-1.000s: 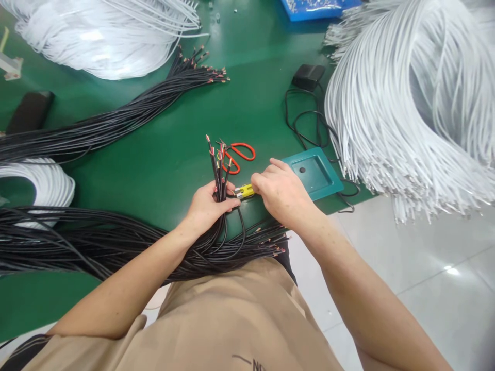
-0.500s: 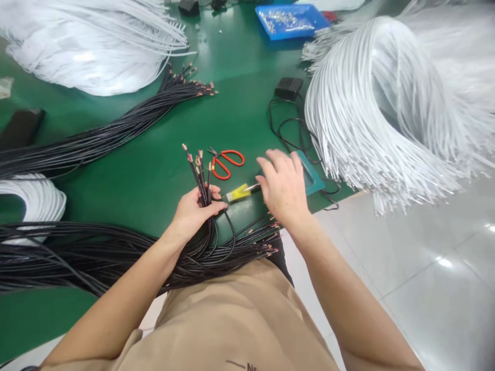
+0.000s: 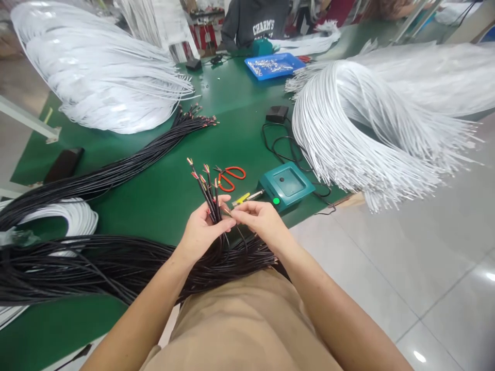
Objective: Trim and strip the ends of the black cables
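Observation:
My left hand (image 3: 203,226) is closed around several black cables (image 3: 211,196), whose stripped ends with coloured inner wires point up. My right hand (image 3: 259,219) meets it fingertip to fingertip and pinches the end of one black cable beside the bunch. Just beyond my right fingers is a teal bench machine (image 3: 288,185) with a green button, a metal shaft and a yellow piece (image 3: 242,199) at its tip. Orange-handled snips (image 3: 232,178) lie open on the green table behind the cables. More black cables (image 3: 135,257) run across the table edge by my body.
White cable bundles lie at the right (image 3: 340,113) and back left (image 3: 108,77). A second black cable bundle (image 3: 143,149) lies at left. A blue tray (image 3: 257,72) holds small metallic parts. Near it is a black pedal-like box (image 3: 277,114) with a cord. A person in a dark sweatshirt (image 3: 247,23) is opposite.
My right hand has moved left and down from beside the machine's shaft to the cable end at my left hand. The camera has tilted up, showing more of the far side.

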